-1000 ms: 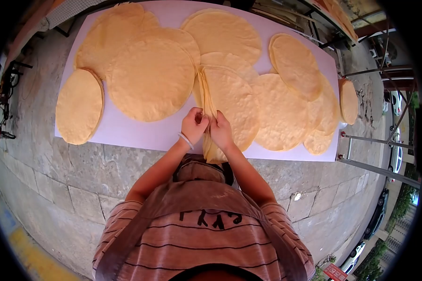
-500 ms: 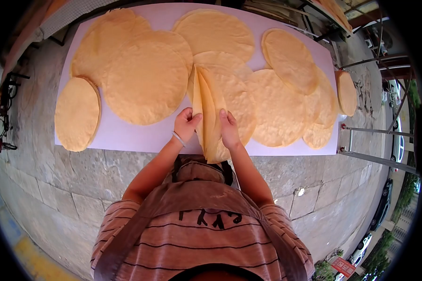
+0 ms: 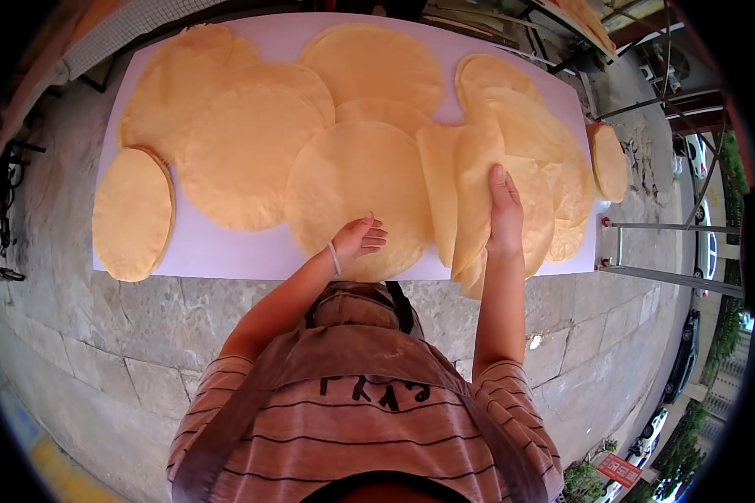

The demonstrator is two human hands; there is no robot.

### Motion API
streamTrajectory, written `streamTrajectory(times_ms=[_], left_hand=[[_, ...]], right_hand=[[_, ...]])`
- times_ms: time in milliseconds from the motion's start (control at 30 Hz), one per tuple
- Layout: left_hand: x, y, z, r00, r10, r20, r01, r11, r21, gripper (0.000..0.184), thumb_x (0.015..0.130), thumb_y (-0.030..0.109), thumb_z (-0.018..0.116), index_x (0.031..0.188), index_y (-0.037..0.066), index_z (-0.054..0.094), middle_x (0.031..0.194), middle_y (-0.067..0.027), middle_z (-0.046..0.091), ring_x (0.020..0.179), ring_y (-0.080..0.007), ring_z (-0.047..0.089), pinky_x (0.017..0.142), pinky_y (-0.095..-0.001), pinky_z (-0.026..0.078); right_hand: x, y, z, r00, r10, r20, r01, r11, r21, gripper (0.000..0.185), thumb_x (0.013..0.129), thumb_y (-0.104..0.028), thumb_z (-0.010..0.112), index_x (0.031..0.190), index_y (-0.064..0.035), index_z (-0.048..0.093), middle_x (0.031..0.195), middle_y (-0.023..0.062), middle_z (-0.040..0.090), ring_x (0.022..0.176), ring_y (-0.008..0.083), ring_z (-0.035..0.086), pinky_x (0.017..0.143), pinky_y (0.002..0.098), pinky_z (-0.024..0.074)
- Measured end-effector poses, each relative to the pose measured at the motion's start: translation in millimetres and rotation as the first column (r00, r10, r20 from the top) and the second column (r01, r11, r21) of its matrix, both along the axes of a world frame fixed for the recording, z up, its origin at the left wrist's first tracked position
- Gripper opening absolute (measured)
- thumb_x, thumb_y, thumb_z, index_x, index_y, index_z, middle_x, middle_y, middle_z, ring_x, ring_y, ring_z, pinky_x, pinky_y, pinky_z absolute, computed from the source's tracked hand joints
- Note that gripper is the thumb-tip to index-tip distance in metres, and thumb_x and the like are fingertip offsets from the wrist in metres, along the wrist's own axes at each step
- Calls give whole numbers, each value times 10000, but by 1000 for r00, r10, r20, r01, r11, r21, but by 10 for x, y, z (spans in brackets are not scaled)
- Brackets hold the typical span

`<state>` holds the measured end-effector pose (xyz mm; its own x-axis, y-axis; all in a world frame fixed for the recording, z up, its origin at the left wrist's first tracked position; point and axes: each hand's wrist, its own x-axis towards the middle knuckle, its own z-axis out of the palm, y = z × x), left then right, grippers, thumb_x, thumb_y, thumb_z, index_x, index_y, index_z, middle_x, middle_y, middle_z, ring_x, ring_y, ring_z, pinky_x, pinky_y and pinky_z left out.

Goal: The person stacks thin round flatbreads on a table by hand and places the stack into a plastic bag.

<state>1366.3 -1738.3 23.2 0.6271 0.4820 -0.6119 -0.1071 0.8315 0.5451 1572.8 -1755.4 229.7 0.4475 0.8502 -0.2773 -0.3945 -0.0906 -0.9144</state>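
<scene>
Evidently a lifting step: the right hand point(image 3: 505, 211) pinches a thin, tan, curled sheet point(image 3: 470, 201), perhaps doubled, at four o'clock over the lilac surface point(image 3: 218, 251); the left hand point(image 3: 361, 238), loosely extended, at six. Lowering calls for care.

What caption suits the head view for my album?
Right hand holding curled thin sheets at a pale table, left hand open.

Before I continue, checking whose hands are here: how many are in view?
2: the left hand, over the middle round sheet, and the right hand, partly hidden, at the raised sheet. No others show.
</scene>
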Motion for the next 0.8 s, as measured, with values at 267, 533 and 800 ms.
streamTrajectory(times_ms=[267,533,800], left_hand=[[325,-19,133,989,129,-78,-114,978,173,486,893,455,477,1183,65,476,1089,-71,564,963,-175,546,806,-317,439],[552,-80,-177,983,11,-183,62,920,386,312,908,332,499,1108,93,507,1011,-58,606,916,-143,575,741,-298,460],[738,-68,390,952,-1,305,-45,988,146,475,911,481,400,1189,102,461,1124,-95,581,1029,-207,558,827,-350,454]], right_hand=[[384,-561,-540,934,-101,-342,135,988,77,432,934,-324,438,1238,-17,434,1195,93,528,1059,200,524,894,323,437],[845,-1110,424,899,-264,-350,354,908,225,480,929,-415,395,1247,-57,434,1170,100,534,1046,235,528,887,367,438],[750,-441,152,241,184,953,-319,942,-101,218,851,-102,542,1047,-8,559,1020,131,616,848,266,606,732,325,476]])
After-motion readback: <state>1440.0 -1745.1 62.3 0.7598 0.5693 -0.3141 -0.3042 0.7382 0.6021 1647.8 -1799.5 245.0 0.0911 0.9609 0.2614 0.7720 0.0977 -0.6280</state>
